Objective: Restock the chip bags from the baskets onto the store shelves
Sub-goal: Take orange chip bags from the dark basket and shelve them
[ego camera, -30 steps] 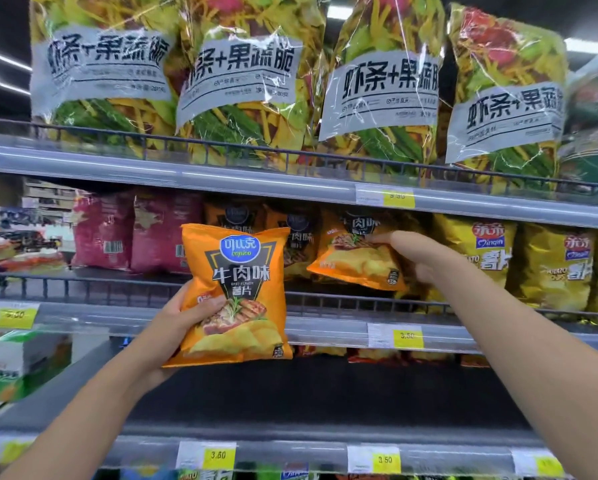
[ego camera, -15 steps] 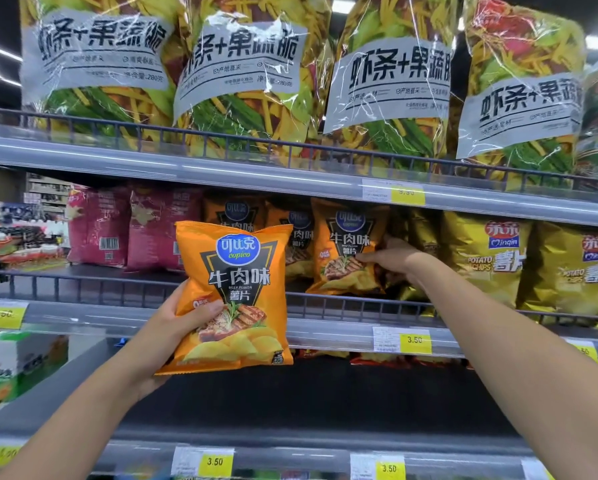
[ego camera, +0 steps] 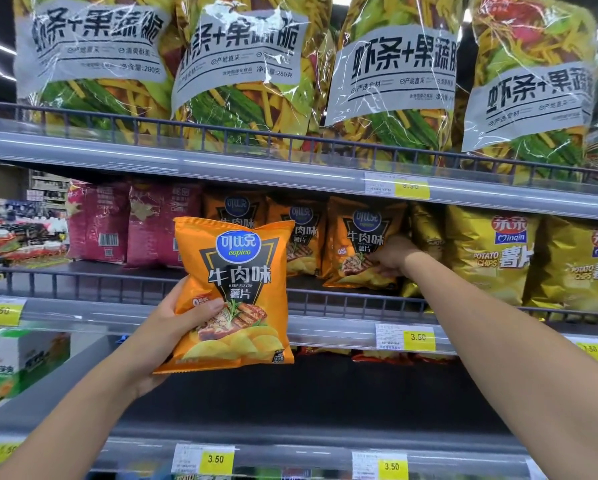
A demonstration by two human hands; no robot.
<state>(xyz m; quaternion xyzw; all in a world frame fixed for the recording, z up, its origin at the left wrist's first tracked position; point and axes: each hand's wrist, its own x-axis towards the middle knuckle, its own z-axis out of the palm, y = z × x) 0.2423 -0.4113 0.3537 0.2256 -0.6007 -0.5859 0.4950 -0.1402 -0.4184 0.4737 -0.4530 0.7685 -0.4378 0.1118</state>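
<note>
My left hand grips an orange beef-flavour chip bag by its lower left edge, upright in front of the middle shelf. My right hand reaches onto that shelf and holds the lower right corner of a second orange chip bag, which stands upright behind the wire rail. Two more orange bags stand to its left on the same shelf.
Red bags stand at the shelf's left, yellow potato chip bags at its right. Large clear snack bags fill the top shelf. The shelf below is dark. A green box sits at lower left.
My right hand has set the second orange bag from tilted to upright on the shelf and slid down to its lower corner. My left hand's bag stays about where it was.
</note>
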